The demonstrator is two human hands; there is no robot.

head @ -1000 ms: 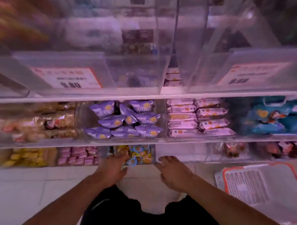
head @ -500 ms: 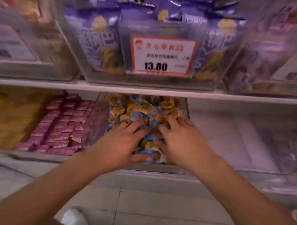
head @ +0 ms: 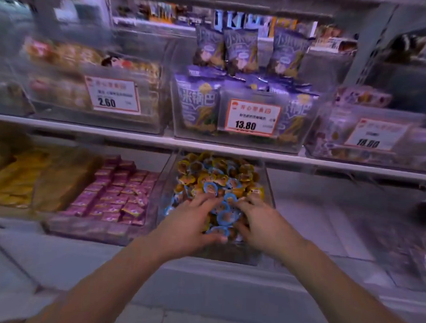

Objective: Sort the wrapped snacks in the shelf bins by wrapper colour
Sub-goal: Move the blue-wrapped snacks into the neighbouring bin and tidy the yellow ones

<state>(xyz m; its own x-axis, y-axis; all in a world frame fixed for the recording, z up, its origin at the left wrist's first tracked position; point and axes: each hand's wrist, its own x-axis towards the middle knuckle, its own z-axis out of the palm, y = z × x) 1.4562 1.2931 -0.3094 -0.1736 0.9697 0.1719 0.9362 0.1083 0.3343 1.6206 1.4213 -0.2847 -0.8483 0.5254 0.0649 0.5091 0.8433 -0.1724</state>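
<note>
Head view: both hands reach into the clear plastic bin (head: 267,188) on the lower shelf, which holds small round blue- and yellow-wrapped snacks (head: 213,178). The left hand (head: 187,223) and right hand (head: 260,224) lie apart, fingers spread over the pile; any grip is hidden. Neighbouring pink-wrapped snacks (head: 115,196) appear blurred.

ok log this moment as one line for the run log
stage: sorting | left hand: fingers spread on blue and yellow wrapped snacks | right hand: same pile | place: clear plastic bin, lower shelf | separated: not yet
</note>
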